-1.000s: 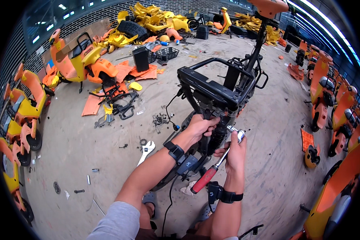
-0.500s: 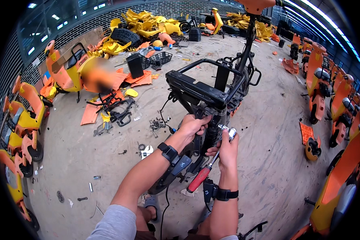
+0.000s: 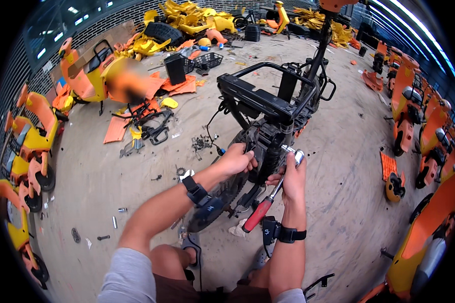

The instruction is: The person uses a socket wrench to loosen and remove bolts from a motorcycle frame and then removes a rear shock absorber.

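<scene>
A stripped black scooter frame (image 3: 260, 96) stands in front of me, its rear wheel (image 3: 215, 202) toward me. My right hand (image 3: 293, 179) grips a ratchet wrench (image 3: 258, 214) near its chrome head, the red handle slanting down to the left. The socket end points left at the upper part of the coil-spring shock absorber (image 3: 271, 161); whether it sits on a bolt is hard to see. My left hand (image 3: 239, 159) is beside the frame, left of the shock, fingers curled together. Anything in that pinch is too small or hidden to name.
Orange and yellow scooters line the left and the right (image 3: 404, 106). Yellow body panels (image 3: 187, 22) are heaped at the back. Loose sockets (image 3: 115, 222), small parts and a black crate (image 3: 208, 61) lie on the floor. A person, blurred, is at the left near a scooter.
My left hand has drawn back a little to the left from the frame, its thumb now curled in. My right hand keeps its grip on the ratchet wrench. The whole view has shifted slightly.
</scene>
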Tool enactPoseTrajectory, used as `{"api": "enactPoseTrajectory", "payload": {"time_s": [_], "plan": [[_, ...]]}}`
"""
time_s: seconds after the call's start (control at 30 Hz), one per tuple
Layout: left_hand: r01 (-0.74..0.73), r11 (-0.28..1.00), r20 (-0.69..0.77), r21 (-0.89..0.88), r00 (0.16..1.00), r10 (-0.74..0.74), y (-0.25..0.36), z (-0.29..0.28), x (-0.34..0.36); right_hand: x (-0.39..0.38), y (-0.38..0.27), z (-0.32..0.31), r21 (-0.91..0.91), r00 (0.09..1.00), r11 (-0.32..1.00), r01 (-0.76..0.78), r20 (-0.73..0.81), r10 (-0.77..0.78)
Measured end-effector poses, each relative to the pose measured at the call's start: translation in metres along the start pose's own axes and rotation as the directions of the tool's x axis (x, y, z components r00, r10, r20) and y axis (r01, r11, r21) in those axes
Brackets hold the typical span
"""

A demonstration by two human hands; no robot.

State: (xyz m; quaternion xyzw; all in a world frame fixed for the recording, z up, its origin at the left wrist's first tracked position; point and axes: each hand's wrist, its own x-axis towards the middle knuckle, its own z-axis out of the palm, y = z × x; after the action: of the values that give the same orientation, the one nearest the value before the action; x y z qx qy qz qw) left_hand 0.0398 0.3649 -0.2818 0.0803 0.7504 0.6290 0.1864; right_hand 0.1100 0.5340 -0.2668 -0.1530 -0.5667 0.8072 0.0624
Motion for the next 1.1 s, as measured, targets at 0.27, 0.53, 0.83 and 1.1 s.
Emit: {"api": "enactPoseTrajectory", "payload": {"time_s": [0.27,0.53,0.83,1.1], "plan": [[-0.172,0.604,-0.01,0.778,0.958,0.287,0.063,-0.021,-0.027,-0.005,-0.002,0.007,-0.042,0.999,0.999,0.033,-0.019,-0.034],[-0.116,0.306,0.055,0.945,0.978,0.202,0.116,0.007,-0.015,-0.002,0.0,0.005,-0.059,0.999,0.997,0.042,-0.024,-0.043],[-0.114,0.081,0.111,0.99,0.993,0.036,0.157,0.037,-0.015,-0.004,-0.003,0.006,-0.046,0.999,0.998,0.041,-0.025,-0.042],[-0.184,0.136,0.144,0.973,0.954,0.263,0.116,0.039,-0.032,-0.002,-0.002,0.003,-0.049,0.998,0.997,0.054,-0.025,-0.055]]}}
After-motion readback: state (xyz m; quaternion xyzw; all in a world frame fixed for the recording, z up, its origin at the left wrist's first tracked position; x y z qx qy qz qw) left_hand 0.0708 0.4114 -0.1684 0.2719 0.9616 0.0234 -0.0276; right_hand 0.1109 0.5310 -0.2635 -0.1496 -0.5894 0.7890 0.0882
